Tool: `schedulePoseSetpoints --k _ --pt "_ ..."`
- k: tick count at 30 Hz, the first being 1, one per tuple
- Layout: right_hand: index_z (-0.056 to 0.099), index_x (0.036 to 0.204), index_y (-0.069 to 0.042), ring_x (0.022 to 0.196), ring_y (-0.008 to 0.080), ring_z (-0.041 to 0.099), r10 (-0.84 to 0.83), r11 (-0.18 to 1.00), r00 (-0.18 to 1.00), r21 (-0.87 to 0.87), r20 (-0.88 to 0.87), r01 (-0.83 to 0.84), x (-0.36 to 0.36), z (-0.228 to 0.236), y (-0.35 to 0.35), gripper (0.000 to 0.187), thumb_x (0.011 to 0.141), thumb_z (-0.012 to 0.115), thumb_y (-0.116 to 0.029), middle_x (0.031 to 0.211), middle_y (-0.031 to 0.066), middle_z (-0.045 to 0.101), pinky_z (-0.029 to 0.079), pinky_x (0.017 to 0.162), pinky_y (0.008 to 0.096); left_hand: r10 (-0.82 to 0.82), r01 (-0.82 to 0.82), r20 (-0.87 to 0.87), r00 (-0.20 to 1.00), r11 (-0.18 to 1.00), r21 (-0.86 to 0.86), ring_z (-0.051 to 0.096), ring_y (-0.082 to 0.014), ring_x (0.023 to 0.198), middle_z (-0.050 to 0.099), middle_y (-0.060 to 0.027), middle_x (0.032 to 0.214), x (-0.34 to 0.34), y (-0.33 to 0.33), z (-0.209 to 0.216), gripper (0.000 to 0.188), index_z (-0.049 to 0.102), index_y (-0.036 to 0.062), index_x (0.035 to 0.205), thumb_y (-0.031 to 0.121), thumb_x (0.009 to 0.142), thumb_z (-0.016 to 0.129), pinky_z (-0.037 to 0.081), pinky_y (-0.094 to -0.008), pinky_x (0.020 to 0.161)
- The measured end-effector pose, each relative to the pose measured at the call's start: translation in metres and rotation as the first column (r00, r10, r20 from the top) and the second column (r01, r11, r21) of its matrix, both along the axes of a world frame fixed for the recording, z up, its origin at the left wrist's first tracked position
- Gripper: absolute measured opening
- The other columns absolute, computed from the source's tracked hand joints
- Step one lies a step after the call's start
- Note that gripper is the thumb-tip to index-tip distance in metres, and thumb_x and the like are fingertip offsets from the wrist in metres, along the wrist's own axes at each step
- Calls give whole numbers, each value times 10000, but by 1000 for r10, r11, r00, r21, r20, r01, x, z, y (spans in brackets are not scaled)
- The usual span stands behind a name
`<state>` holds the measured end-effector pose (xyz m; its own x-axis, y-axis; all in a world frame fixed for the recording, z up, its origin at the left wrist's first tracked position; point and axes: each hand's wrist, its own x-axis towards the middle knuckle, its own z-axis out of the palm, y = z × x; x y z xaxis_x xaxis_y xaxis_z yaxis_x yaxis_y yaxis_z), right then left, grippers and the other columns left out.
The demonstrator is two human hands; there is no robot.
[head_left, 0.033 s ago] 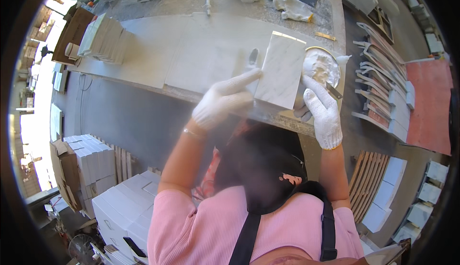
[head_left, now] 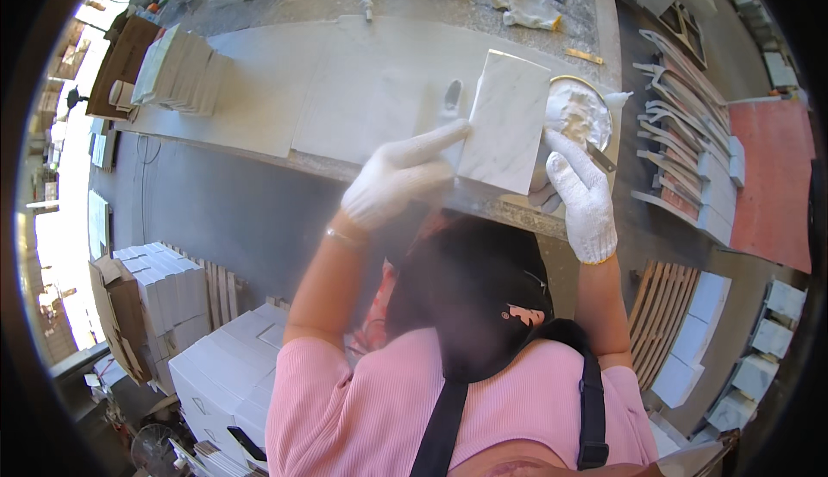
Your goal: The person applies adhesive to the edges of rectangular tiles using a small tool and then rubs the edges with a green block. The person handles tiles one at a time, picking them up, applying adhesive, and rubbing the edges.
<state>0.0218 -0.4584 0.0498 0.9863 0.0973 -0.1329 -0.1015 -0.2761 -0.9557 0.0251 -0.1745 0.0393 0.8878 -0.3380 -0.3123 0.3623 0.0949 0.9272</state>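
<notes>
A white marble tile (head_left: 507, 123) with faint grey veins is held tilted at the table's near edge. My left hand (head_left: 401, 175), in a white knit glove, has its index finger stretched against the tile's left edge; its other fingers are curled and partly hidden. On the other side my right hand (head_left: 583, 192), gloved too, grips the tile's right edge, with some fingers behind it. Just beyond that hand sits a round tub of white paste (head_left: 578, 115). A putty knife (head_left: 600, 158) leans at its rim.
The pale worktable (head_left: 354, 89) carries a stack of tiles (head_left: 179, 72) at left. Crumpled gloves (head_left: 522, 4), a white marker-like stick (head_left: 367, 1) and a yellowish strip (head_left: 585, 56) lie farther back. White boxes (head_left: 233, 360) stand at lower left, a wooden pallet (head_left: 662, 317) at right.
The tile has tipped slightly, so its bright far edge shows less. Both hands keep nearly the same place on it. The whole view has shifted a little.
</notes>
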Motion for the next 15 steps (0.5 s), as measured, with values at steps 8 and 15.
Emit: schedulePoseSetpoints --k 8,15 --pt "496 1528 83 1073 145 665 -50 994 984 84 -174 66 11 20 13 635 1002 719 -196 1213 119 706 522 961 284 -224 186 111 968 942 279 616 -108 676 726 -25 848 29 11 3 451 744 45 1327 51 876 726 537 -272 669" --pt "481 1549 42 808 66 560 -76 982 921 132 -381 136 13 35 16 671 959 760 -112 976 10 636 466 711 236 -378 190 339 861 859 475 686 -205 729 764 -99 895 50 6 21 356 807 73 1174 51 825 737 566 -306 702"
